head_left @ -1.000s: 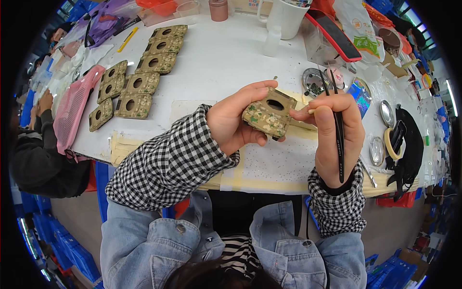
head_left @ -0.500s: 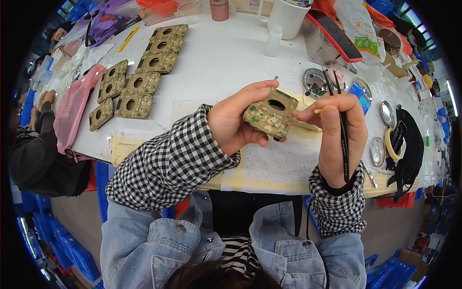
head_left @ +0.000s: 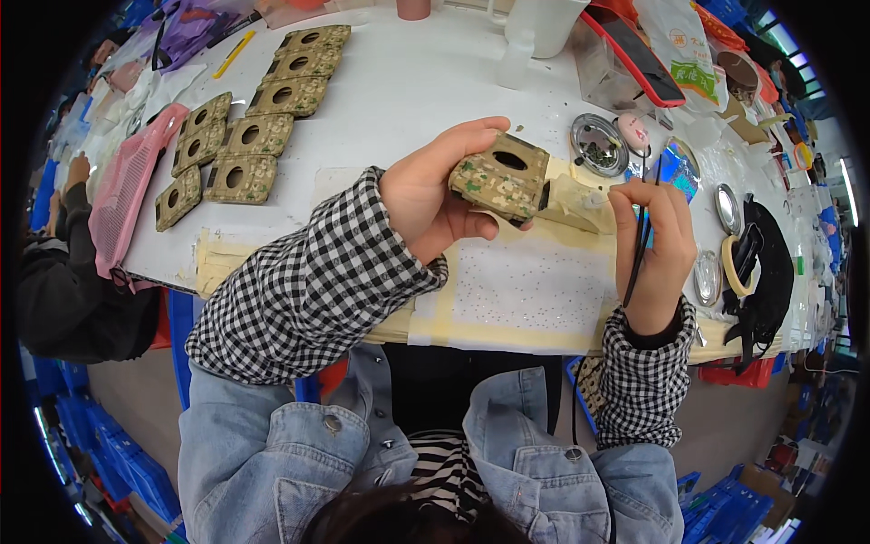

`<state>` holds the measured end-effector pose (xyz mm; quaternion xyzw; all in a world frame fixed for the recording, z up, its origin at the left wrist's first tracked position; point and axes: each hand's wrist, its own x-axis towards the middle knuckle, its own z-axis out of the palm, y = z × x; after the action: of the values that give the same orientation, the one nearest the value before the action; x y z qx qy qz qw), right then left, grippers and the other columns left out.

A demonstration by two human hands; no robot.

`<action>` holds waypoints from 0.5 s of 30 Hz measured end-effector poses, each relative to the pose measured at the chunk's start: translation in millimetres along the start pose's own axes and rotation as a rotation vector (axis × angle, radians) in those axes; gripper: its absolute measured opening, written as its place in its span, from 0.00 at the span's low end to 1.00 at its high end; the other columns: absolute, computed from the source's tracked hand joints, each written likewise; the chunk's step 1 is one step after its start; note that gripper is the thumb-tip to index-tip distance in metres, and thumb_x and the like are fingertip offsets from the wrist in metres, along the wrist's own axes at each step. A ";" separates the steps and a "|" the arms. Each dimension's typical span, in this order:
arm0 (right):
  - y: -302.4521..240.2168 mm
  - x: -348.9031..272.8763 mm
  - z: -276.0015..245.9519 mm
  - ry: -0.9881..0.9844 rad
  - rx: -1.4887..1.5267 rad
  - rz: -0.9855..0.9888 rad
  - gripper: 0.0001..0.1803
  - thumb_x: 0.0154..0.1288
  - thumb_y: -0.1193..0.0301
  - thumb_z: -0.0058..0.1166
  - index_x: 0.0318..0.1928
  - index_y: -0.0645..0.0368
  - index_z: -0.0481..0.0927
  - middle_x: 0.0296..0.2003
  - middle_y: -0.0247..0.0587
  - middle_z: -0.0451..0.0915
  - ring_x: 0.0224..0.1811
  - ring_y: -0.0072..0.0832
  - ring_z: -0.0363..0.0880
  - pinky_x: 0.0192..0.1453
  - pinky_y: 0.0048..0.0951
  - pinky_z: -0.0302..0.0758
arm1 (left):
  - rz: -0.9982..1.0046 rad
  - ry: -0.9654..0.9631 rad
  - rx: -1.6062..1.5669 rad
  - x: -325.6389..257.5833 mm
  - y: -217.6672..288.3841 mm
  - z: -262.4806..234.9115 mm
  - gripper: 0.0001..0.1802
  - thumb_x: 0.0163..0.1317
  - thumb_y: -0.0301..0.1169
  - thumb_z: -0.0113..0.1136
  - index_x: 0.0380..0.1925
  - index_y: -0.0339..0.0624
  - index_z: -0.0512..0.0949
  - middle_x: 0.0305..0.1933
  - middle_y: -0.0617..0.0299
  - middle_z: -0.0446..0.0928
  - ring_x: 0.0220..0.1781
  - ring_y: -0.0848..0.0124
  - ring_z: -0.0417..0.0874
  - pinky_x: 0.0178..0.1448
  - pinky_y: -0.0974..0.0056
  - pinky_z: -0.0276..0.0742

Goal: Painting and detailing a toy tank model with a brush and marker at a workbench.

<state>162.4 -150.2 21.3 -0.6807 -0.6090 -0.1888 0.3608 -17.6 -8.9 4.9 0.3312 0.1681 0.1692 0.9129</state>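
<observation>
In my left hand (head_left: 421, 204) is a camouflage-patterned casing (head_left: 485, 186) with an oval hole in its face, held with the thumb along the far side and the fingers beneath. My right hand (head_left: 660, 258) is to the right of it, closed around black tweezers (head_left: 638, 249) that slant up between the fingers. Its fingertips are beside a beige, tape-covered block (head_left: 575, 204) on the table; whether they touch it I cannot tell. Under both hands a white sheet (head_left: 535, 286) dotted with small specks is taped down.
Several similar casings (head_left: 252, 136) lie in rows at the left, beside a pink mesh basket (head_left: 136, 195). A round dish of dark bits (head_left: 598, 150), a pale pink round item (head_left: 633, 132) and a red-edged phone (head_left: 634, 54) are at the right. Another person's sleeve (head_left: 86, 281) shows at far left.
My right hand has drawn away from the casing, over to the taped block. The casing has shifted slightly left and away from me, still in my left hand. The view has moved a little.
</observation>
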 end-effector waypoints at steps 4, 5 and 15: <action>-3.8 -3.3 -9.1 -0.097 0.012 0.033 0.11 0.60 0.75 0.54 0.43 0.64 0.76 0.31 0.44 0.75 0.34 0.37 0.73 0.41 0.32 0.70 | 0.035 0.053 0.013 -1.7 0.4 0.9 0.26 0.68 0.39 0.40 0.63 0.38 0.58 0.52 0.41 0.74 0.33 0.61 0.83 0.24 0.72 0.77; -4.8 -4.5 -11.9 -0.095 0.039 0.034 0.13 0.62 0.73 0.52 0.47 0.65 0.76 0.33 0.45 0.75 0.35 0.37 0.73 0.43 0.32 0.70 | 0.046 0.067 0.026 -1.7 0.4 1.0 0.26 0.68 0.39 0.41 0.63 0.38 0.59 0.52 0.42 0.74 0.33 0.61 0.83 0.25 0.71 0.77; -38.8 -28.9 -19.3 -0.476 0.664 0.236 0.15 0.52 0.79 0.63 0.41 0.68 0.79 0.32 0.45 0.80 0.38 0.32 0.79 0.43 0.28 0.74 | 0.086 0.122 0.046 -4.8 3.4 2.4 0.26 0.67 0.41 0.45 0.61 0.40 0.64 0.48 0.49 0.77 0.35 0.60 0.83 0.27 0.69 0.78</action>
<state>123.1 -184.2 24.2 -0.6171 -0.6210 0.2229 0.4289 -21.5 -9.7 9.8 0.3480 0.2130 0.2245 0.8849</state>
